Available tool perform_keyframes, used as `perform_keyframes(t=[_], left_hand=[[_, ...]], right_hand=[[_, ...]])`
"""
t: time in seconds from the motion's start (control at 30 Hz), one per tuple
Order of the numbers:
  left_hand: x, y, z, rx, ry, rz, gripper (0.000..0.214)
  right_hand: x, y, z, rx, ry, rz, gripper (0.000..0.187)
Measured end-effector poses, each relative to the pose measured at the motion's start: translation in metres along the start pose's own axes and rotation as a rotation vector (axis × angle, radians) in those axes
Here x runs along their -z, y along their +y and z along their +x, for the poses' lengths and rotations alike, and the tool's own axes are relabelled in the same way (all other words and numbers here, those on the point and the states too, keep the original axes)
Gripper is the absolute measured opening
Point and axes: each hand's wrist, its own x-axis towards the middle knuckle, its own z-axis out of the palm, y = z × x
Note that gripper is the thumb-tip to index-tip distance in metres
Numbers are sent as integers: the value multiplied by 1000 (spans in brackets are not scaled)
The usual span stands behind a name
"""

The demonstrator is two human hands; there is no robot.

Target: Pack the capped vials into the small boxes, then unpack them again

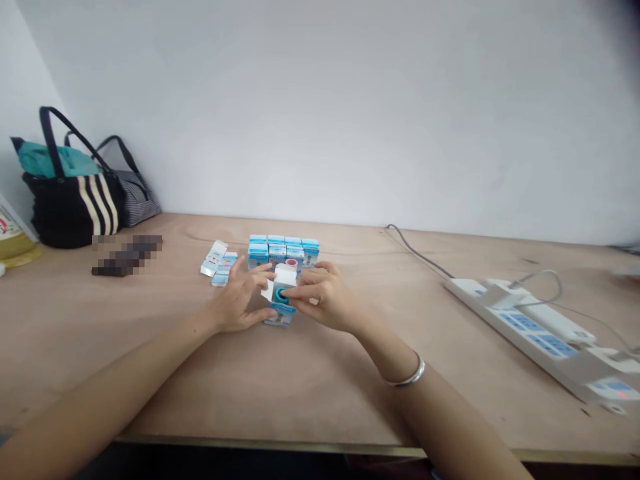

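A small blue-and-white carton [280, 317] stands on the table with its top flaps raised. My left hand [237, 299] steadies it from the left, thumb on its front and fingers near the flap. A teal ring-shaped thing [279, 294] sits in the carton's mouth. The fingertips of my right hand [324, 297] are closed together at that ring, pressing on or gripping it; which one I cannot tell. Just behind the raised flap shows a pink ring [291, 265]. Several similar closed cartons [258, 254] stand in rows behind it.
Two flattened cartons [216, 257] lie left of the rows. Farther left are a dark, partly blurred-out object [127, 257], a black striped bag [75, 207] and a bottle of yellow liquid [15, 247]. A white power strip [530, 333] with cables runs along the right.
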Motion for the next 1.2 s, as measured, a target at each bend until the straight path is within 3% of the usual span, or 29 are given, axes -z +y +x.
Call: perform_keyframes(t=[0.17,0.27,0.57,0.7,1.0,1.2], left_hand=[[1,5,6,-66,-8,44,42],[0,9,5,-56,10,21,35],[7,12,0,-45,113,40,29],[14,10,-1,-67,67,122,26],[10,11,-1,-53,19,161,31],[4,12,4,-23,-96,141,43]], right_hand=[[12,-10,7,16,-113,-101,18],[14,-12,8,-9,-120,-106,18],[-13,-10,-2,-69,11,97,12],[-26,-15,-6,-96,62,129,11],[-28,-9,-17,-133,-21,40,13],[-32,-5,-20,-201,-76,28,8]])
